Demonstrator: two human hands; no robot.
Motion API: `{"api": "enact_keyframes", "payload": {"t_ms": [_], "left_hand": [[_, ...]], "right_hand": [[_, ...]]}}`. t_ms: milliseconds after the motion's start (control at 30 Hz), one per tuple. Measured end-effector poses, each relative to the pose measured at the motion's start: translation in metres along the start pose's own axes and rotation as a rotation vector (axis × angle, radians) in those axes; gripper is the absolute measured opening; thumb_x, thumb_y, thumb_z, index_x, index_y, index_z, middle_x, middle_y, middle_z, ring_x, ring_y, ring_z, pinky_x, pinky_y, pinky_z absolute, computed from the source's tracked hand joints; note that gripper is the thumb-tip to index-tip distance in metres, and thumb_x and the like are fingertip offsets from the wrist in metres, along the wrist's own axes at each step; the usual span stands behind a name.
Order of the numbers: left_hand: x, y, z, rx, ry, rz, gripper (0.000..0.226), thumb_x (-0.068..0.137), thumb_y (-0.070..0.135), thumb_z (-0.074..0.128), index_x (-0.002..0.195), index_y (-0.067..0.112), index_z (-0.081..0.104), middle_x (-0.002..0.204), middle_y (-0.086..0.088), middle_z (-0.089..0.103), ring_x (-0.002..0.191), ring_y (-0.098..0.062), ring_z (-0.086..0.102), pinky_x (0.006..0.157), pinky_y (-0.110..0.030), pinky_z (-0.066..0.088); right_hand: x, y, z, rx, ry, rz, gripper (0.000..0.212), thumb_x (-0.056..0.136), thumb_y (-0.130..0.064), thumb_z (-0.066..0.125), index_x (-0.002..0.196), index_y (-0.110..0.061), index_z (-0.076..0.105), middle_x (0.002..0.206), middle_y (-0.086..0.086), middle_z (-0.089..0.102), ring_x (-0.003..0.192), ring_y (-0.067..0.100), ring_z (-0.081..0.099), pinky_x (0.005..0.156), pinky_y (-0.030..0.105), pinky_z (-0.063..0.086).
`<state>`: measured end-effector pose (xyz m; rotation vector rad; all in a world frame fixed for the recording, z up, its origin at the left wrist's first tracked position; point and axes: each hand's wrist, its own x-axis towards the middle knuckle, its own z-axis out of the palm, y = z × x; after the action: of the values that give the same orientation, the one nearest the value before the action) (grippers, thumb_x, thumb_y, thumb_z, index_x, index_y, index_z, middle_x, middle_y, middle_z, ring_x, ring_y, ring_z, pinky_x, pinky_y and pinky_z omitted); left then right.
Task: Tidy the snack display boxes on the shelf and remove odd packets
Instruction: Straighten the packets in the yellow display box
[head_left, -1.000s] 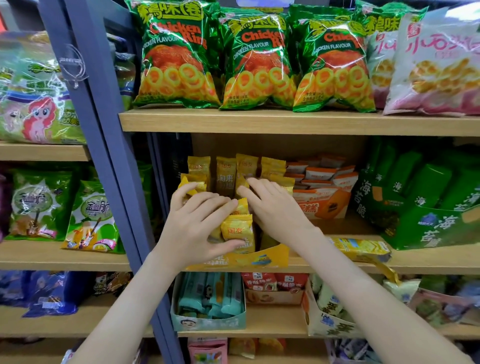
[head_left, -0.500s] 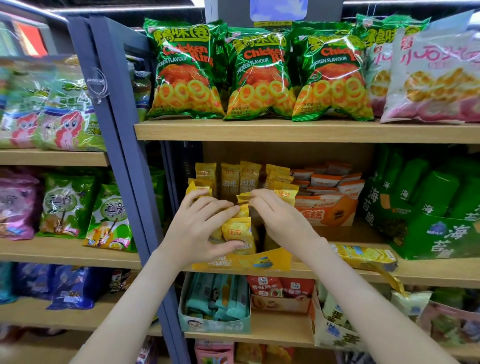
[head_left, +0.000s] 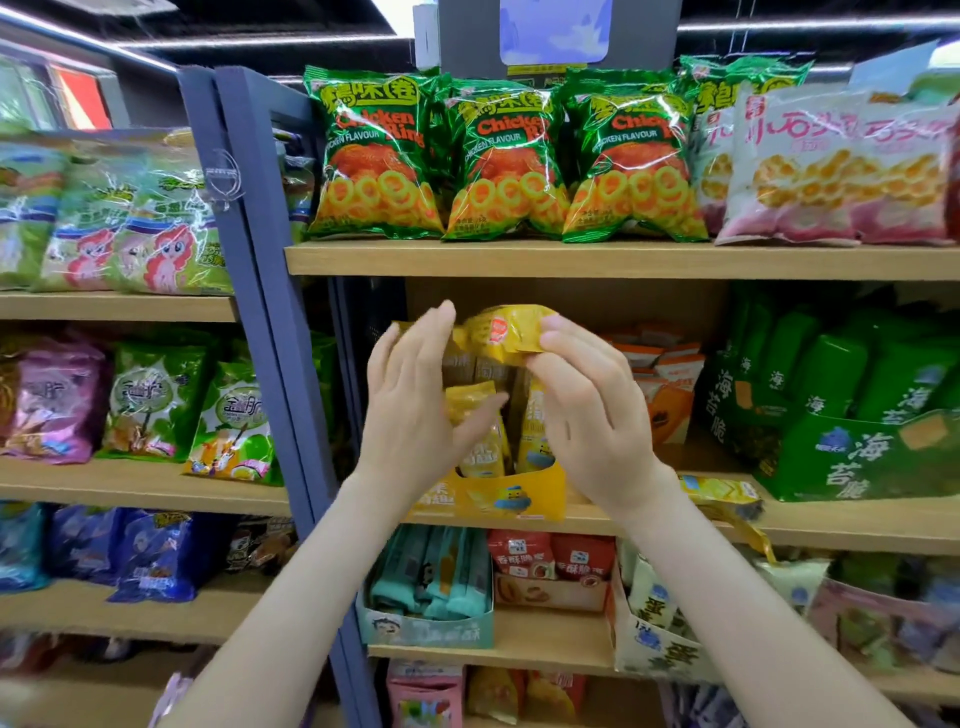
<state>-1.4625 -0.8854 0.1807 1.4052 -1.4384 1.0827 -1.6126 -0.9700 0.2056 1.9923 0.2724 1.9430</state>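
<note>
A yellow display box (head_left: 498, 499) stands on the middle shelf (head_left: 831, 525) with yellow snack packets upright in it. Both hands are raised in front of it. My left hand (head_left: 415, 400) holds a small yellow packet (head_left: 467, 402) between thumb and palm, its fingers straight up along a bunch of packets. My right hand (head_left: 587, 410) pinches the edge of a crumpled yellow packet (head_left: 506, 332) lifted above the box. To the right sit an orange display box (head_left: 670, 410) and a green seaweed box (head_left: 857, 457).
A loose yellow packet (head_left: 722, 491) lies on the shelf right of my right wrist. Green chicken-ring bags (head_left: 379, 166) line the shelf above. Lower down stand a teal box (head_left: 426, 623) and red packets (head_left: 550, 556). A blue upright post (head_left: 270, 312) borders the left.
Both hands have risen from inside the yellow box, bringing yellow packets up with them. The right hand now pinches a crumpled packet near the shelf above. The view has tilted upward.
</note>
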Motion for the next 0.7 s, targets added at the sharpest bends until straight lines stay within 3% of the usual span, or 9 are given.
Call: {"api": "enact_keyframes", "payload": {"t_ms": [133, 233, 367, 500, 600, 700], "left_hand": [[0.012, 0.028, -0.010, -0.087, 0.260, 0.034, 0.049, 0.097, 0.033, 0.055, 0.131, 0.009, 0.029, 0.137, -0.025, 0.047, 0.129, -0.034, 0.047, 0.112, -0.056, 0.029], [-0.003, 0.025, -0.030, -0.187, 0.290, 0.049, 0.044, 0.092, 0.023, 0.061, 0.125, 0.011, 0.034, 0.128, -0.014, 0.051, 0.112, -0.033, 0.056, 0.102, -0.055, 0.041], [-0.056, 0.014, -0.067, -0.235, 0.138, -0.032, 0.047, 0.088, 0.022, 0.065, 0.123, 0.012, 0.036, 0.117, -0.010, 0.045, 0.099, -0.032, 0.053, 0.082, -0.048, 0.050], [-0.129, 0.013, -0.095, -0.279, -0.026, -0.111, 0.040, 0.092, 0.022, 0.058, 0.123, 0.011, 0.036, 0.115, -0.010, 0.043, 0.097, -0.033, 0.053, 0.080, -0.049, 0.050], [-0.180, 0.014, -0.113, -0.312, -0.170, -0.190, 0.032, 0.099, 0.028, 0.048, 0.122, 0.009, 0.037, 0.113, -0.011, 0.045, 0.096, -0.031, 0.052, 0.082, -0.046, 0.049], [-0.221, 0.024, -0.134, -0.333, -0.392, -0.383, 0.039, 0.088, 0.018, 0.058, 0.122, 0.013, 0.040, 0.110, -0.020, 0.056, 0.100, -0.027, 0.050, 0.087, -0.039, 0.044]], "right_hand": [[0.023, -0.037, -0.018, 0.092, 0.033, -0.042, 0.013, 0.099, -0.002, 0.051, 0.111, -0.003, 0.050, 0.114, 0.013, 0.048, 0.112, 0.029, 0.055, 0.103, 0.031, 0.047], [0.030, -0.066, -0.023, 0.134, 0.013, 0.002, 0.013, 0.099, 0.000, 0.049, 0.111, -0.005, 0.049, 0.113, 0.012, 0.047, 0.112, 0.028, 0.054, 0.104, 0.029, 0.045], [0.013, -0.115, -0.019, 0.198, -0.099, 0.136, 0.019, 0.094, 0.003, 0.048, 0.111, -0.007, 0.048, 0.114, 0.011, 0.045, 0.112, 0.027, 0.053, 0.105, 0.029, 0.044], [-0.026, -0.164, -0.020, 0.249, -0.263, 0.181, 0.026, 0.088, 0.004, 0.056, 0.112, -0.006, 0.049, 0.117, 0.011, 0.046, 0.111, 0.029, 0.053, 0.100, 0.034, 0.047], [-0.052, -0.198, -0.026, 0.315, -0.388, 0.251, 0.012, 0.101, -0.008, 0.043, 0.112, -0.007, 0.049, 0.117, 0.009, 0.048, 0.108, 0.028, 0.053, 0.099, 0.032, 0.045], [-0.072, -0.224, -0.035, 0.450, -0.526, 0.578, 0.013, 0.099, -0.008, 0.046, 0.110, -0.015, 0.049, 0.105, 0.002, 0.055, 0.097, 0.017, 0.054, 0.090, 0.026, 0.046]]}}
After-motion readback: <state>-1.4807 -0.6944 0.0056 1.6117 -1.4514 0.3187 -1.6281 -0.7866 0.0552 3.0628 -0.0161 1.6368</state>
